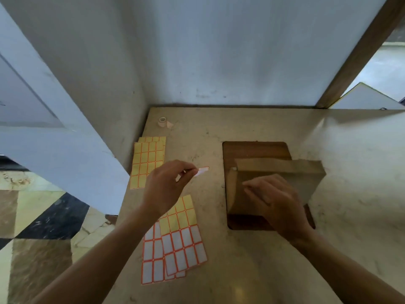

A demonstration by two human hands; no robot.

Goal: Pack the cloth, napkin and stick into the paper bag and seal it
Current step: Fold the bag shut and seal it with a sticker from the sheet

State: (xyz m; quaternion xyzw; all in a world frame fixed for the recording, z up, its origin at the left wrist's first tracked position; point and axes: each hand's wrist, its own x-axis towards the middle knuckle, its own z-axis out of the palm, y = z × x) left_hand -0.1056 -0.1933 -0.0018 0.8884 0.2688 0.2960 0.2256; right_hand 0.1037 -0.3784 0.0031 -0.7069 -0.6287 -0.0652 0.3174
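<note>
On the beige stone counter (pixel 252 270), a brown paper bag (pixel 285 172) lies folded flat on a dark wooden board (pixel 252 150). The right hand (pixel 278 205) rests on the bag's near half with its fingers spread fairly straight, pressing the folded paper down. The cloth, napkin and stick are not visible; whether they are inside the bag cannot be told.

To the left of the board, the left hand (pixel 166 187) is raised above the counter, thumb and fingertips pinching a small white sticker with an orange border (pixel 202 171). The sticker hangs in the air between the hand and the bag, apart from both the bag and the counter.

Beneath the left forearm lie overlapping sheets of white orange-edged labels (pixel 175 253), with a sheet of empty yellow backing paper (pixel 182 213) on top of them. Farther back, near the counter's left edge, lies another stack of yellow backing sheets (pixel 146 159). A small roll of pale tape (pixel 162 121) stands near the far left corner, close to the grey wall (pixel 219 51).
</note>
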